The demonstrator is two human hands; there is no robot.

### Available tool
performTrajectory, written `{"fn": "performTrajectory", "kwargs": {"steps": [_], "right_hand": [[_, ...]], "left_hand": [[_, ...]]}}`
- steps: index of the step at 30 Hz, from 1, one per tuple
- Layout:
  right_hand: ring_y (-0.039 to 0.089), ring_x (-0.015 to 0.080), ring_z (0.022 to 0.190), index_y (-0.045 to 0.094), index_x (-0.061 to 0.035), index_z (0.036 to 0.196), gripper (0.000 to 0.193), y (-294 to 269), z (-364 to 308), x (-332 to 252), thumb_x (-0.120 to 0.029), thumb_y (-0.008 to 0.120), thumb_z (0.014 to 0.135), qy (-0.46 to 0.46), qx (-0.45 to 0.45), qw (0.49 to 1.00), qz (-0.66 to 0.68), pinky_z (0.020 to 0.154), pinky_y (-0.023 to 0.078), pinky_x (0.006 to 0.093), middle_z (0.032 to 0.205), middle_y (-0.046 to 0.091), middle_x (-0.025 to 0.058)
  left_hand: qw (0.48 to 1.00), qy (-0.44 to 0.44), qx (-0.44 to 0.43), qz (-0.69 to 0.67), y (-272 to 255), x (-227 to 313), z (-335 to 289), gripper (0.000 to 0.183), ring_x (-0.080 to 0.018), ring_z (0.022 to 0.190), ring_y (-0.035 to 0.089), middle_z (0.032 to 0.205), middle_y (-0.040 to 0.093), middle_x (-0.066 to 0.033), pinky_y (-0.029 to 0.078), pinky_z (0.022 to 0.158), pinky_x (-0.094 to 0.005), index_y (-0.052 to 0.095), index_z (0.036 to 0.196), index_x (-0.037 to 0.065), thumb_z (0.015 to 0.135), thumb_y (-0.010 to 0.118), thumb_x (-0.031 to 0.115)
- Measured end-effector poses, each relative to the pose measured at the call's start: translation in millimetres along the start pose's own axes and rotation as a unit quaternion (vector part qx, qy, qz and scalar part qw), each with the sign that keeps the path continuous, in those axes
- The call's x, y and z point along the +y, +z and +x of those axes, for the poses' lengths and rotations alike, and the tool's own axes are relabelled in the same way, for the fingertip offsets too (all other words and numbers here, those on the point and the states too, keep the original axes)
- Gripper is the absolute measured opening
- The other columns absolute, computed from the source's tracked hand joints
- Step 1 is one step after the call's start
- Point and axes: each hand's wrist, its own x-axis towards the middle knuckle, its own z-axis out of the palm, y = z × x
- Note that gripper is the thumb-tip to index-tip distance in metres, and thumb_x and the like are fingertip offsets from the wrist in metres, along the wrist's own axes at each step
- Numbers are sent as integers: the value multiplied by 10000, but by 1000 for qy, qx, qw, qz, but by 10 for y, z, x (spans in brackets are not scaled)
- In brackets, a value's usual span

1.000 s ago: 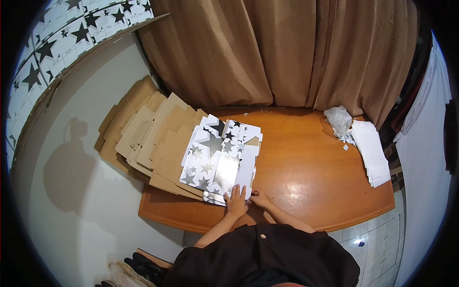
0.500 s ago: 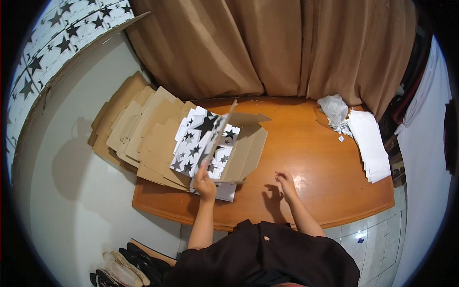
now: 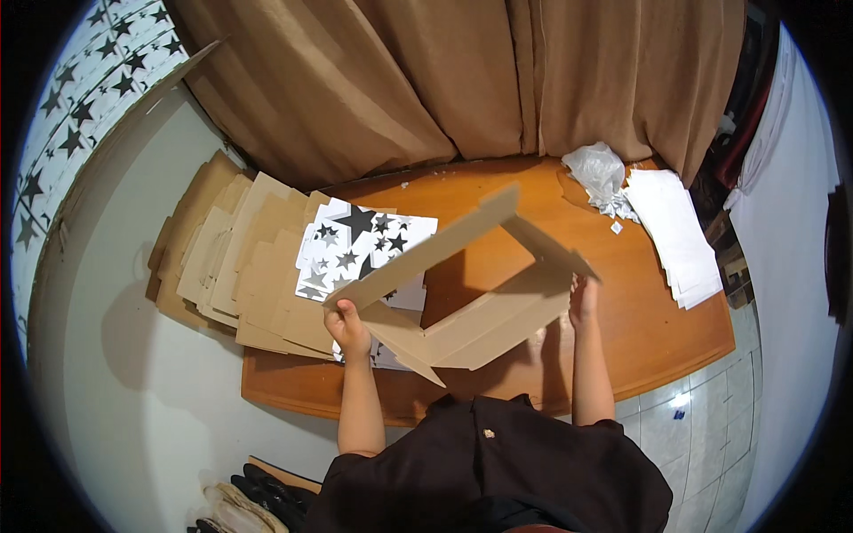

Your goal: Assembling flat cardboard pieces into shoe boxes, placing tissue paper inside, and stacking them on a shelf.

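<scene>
A brown cardboard box blank (image 3: 435,251), partly folded up with an opening through its middle, is held tilted above the table. My left hand (image 3: 349,330) grips its left corner, thumb on the outer panel. At the opposite end, my right hand (image 3: 584,302) is closed on the edge of a side flap. Under the left part of the blank lie flat white cardboard pieces printed with black and grey stars (image 3: 360,233), partly covered by it.
Overlapping flat brown cardboard blanks (image 3: 253,258) lie along the left of the wooden table (image 3: 657,355). At the back right are a crumpled clear plastic bag (image 3: 597,171) and a stack of white paper sheets (image 3: 677,235). A brown curtain (image 3: 489,80) hangs behind.
The cardboard blank has moved right, off the star-printed pieces, and spread open. My right hand, empty and above the table before, now grips its right end. The view has shifted slightly.
</scene>
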Motion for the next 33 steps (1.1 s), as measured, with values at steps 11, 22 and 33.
{"fn": "performTrajectory", "kwargs": {"steps": [11,22,33], "right_hand": [[525,137,909,564,-79,1151,492,65,-544,169,-483,389,932,248,-214,941,-83,799,413,282,976,561,52],[477,55,660,579,-102,1103,280,43,-862,351,-277,497,899,163,-18,982,-95,615,384,177,858,534,-10],[337,1,580,611,-9,1047,229,195,-743,185,-135,520,879,1,-21,999,-28,520,251,141,675,428,-86]], "left_hand": [[990,-98,-60,-77,219,-179,35,348,-94,755,564,837,628,-49,443,692,-219,609,948,-23,857,638,312],[831,-542,38,-118,9,-1248,-354,615,-213,798,584,917,597,-109,487,780,-326,513,1093,6,865,439,573],[853,-468,-34,-231,171,-662,-452,520,-226,996,585,1184,552,-160,483,840,-344,431,1305,81,943,337,443]]}}
